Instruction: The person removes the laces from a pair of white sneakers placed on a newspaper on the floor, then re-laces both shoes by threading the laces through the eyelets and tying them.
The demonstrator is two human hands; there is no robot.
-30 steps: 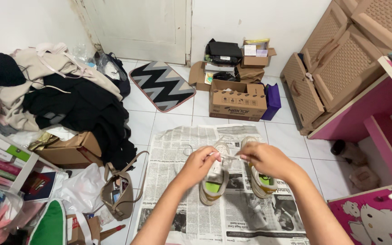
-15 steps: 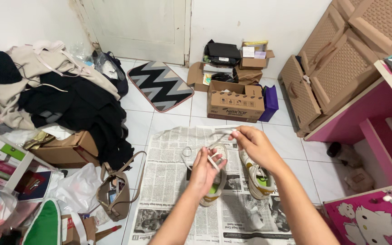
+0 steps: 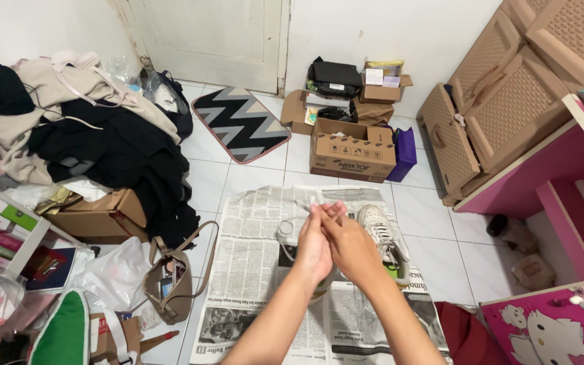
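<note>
Both hands meet over the newspaper spread on the white tile floor, mid-scene. Left hand & right hand are pressed side by side, fingers pointing far, fingertips close together around a thin white shoelace. Fingers narrow, nearly pinched; can't tell which hand actually grips the lace, since the ends are blurred.

Two white sneakers lie on the paper. The one on the left is mostly hidden behind the left hand, only its far end showing. The one on the right sits just beside the right hand, sole edge w/ green near the wrist, laces facing up.

Around: brown handbag just left of the paper, near side. Cardboard box at the paper's far edge, w/ a purple bag touching its right side. Zigzag doormat further back by the door. Heap of dark & beige clothes far left. Pink cabinet on the right, wicker drawers behind it.
</note>
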